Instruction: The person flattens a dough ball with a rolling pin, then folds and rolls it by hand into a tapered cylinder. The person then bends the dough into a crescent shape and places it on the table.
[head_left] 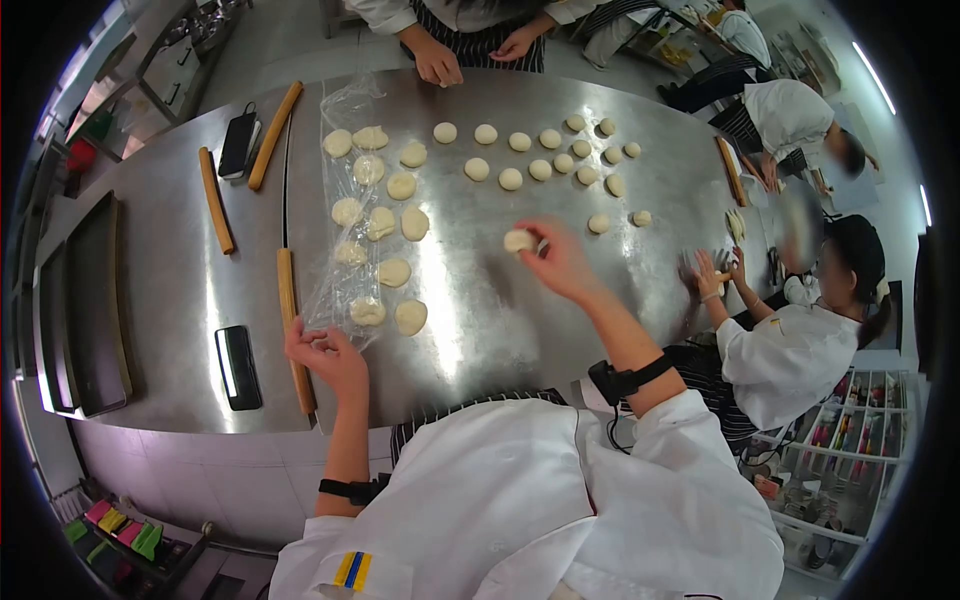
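Note:
Between the fingers of my right hand is a round dough ball, held at the middle of the steel table. My left hand has its fingers loosely bent and apart, beside a wooden rolling pin and the near edge of clear plastic film. The film lies crumpled over a column of flattened dough pieces. To its right, more flattened dough pieces lie uncovered. Rows of round dough balls and smaller dough balls sit farther back and right.
On the left are two more rolling pins, a phone, another dark device and dark baking trays. One person's hands are at the far edge. Another person works dough at the right.

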